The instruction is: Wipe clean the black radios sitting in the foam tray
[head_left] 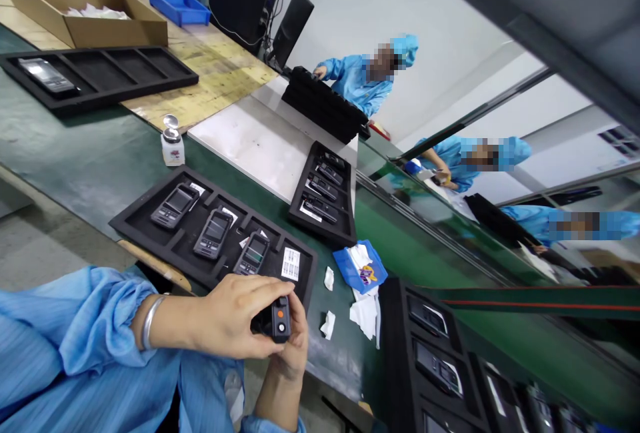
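Both my hands meet over the near edge of the green belt, closed around a small black device (281, 318) with an orange button. My left hand (227, 316), a bangle on its wrist, grips it from the left. From below, my right hand (295, 346) cups it. Just beyond lies a black foam tray (125, 219) holding three dark handsets (214, 234) side by side and a white label sheet (291, 263).
A white bottle (173, 143), a second tray of handsets (323, 196), a blue wipe pack (360, 269) and loose white wipes (365, 313) lie on the belt. More trays (430, 353) sit at lower right. Behind are a cardboard box (85, 9) and a co-worker (357, 79) at stacked trays (324, 105).
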Action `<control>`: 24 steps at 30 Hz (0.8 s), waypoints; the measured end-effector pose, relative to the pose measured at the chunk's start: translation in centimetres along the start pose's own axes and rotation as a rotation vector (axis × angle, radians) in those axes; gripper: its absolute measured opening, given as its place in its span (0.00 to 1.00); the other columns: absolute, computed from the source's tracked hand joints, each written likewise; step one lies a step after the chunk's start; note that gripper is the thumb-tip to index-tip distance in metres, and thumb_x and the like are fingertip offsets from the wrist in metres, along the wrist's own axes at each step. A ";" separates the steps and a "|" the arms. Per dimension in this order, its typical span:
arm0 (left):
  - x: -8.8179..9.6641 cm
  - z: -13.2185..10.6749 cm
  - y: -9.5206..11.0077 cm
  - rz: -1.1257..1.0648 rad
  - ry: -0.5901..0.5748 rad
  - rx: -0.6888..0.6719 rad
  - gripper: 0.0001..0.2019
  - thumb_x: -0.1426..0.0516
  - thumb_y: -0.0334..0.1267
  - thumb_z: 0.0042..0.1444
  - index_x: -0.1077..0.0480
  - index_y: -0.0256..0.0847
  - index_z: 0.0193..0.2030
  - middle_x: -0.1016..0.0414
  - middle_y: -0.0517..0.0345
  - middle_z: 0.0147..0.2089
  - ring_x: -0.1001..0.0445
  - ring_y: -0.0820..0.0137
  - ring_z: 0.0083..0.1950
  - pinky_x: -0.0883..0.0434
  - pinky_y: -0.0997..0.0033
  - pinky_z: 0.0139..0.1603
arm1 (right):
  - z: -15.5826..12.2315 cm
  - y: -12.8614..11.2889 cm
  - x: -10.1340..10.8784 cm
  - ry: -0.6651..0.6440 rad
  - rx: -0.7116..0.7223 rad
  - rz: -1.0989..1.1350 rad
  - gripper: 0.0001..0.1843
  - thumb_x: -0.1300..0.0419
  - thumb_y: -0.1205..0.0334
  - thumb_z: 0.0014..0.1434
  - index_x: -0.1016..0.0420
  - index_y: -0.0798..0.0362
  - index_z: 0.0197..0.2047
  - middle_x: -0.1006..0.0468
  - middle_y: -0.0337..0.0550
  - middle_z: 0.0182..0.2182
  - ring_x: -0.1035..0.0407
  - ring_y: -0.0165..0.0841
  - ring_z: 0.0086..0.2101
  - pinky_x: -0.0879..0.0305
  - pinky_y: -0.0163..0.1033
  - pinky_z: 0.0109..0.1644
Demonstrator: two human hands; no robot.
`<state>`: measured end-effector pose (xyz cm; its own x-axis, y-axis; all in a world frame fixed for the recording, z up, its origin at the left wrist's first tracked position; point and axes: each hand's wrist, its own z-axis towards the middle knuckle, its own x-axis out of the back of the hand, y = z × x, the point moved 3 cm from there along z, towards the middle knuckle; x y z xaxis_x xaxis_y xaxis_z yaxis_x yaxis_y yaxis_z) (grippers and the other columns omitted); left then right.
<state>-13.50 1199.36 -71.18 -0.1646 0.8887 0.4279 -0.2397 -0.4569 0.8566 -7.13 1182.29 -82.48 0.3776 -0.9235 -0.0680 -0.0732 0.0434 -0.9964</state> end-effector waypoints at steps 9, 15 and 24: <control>-2.4 6.2 -5.5 -0.037 0.152 0.475 0.30 0.33 0.47 0.46 0.31 0.41 0.56 0.19 0.52 0.46 0.21 0.58 0.47 0.26 0.64 0.47 | -0.8 -2.3 -1.3 0.231 0.432 -0.685 0.37 0.39 0.54 0.60 0.45 0.53 0.69 0.43 0.60 0.65 0.38 0.47 0.59 0.36 0.57 0.60; -4.8 9.2 -6.9 0.192 0.061 0.602 0.41 0.34 0.50 0.47 0.42 0.37 0.65 0.22 0.41 0.50 0.23 0.51 0.53 0.29 0.61 0.49 | 0.7 -0.8 -2.7 0.335 0.501 -1.138 0.40 0.46 0.51 0.65 0.56 0.58 0.73 0.49 0.67 0.67 0.49 0.56 0.63 0.39 0.61 0.58; -5.5 11.9 -8.7 0.168 0.029 0.583 0.38 0.40 0.53 0.54 0.43 0.30 0.65 0.22 0.35 0.49 0.23 0.51 0.53 0.29 0.64 0.47 | 6.2 -0.4 -0.7 0.295 0.382 -1.064 0.41 0.47 0.63 0.56 0.52 0.62 0.71 0.47 0.67 0.65 0.47 0.54 0.62 0.40 0.57 0.60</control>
<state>0.84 1198.89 -77.54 -0.1824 0.8014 0.5696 0.3542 -0.4869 0.7984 -1.65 1185.27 -82.31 -0.1518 -0.6136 0.7749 0.4525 -0.7402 -0.4974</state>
